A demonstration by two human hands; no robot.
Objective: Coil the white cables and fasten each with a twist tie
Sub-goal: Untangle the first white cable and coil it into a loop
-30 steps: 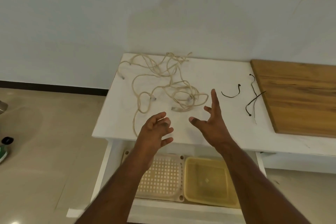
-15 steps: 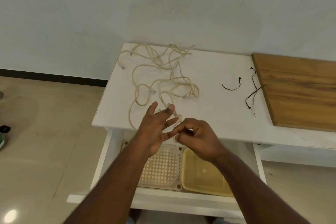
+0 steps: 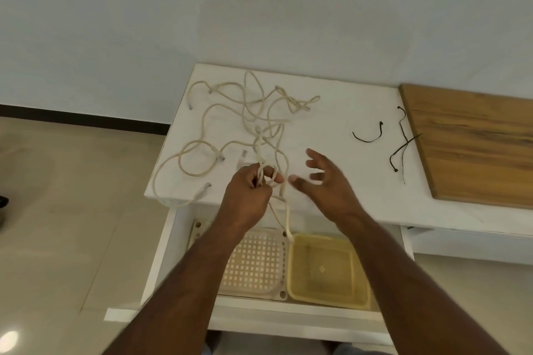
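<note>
Several white cables (image 3: 248, 112) lie tangled on the left half of the white table (image 3: 331, 112). My left hand (image 3: 249, 196) hovers at the table's front edge and grips a few cable strands, which run up from the tangle and hang down past the edge toward the shelf below. Just to its right, my right hand (image 3: 326, 181) is held with spread fingers and holds nothing. Dark twist ties rest on the table further right: one curved tie (image 3: 369, 135) and a crossed pair (image 3: 402, 147).
A wooden board (image 3: 473, 141) covers the table's right end. Below the front edge an open shelf holds a perforated cream tray (image 3: 256, 265) and a yellow plastic bin (image 3: 328, 271). One cable loop (image 3: 164, 196) hangs over the table's left front corner. Tiled floor lies left.
My left hand has closed round cable strands and drawn them toward the front edge. My right hand has let go, opened and moved right. The tangle has stretched toward me.
</note>
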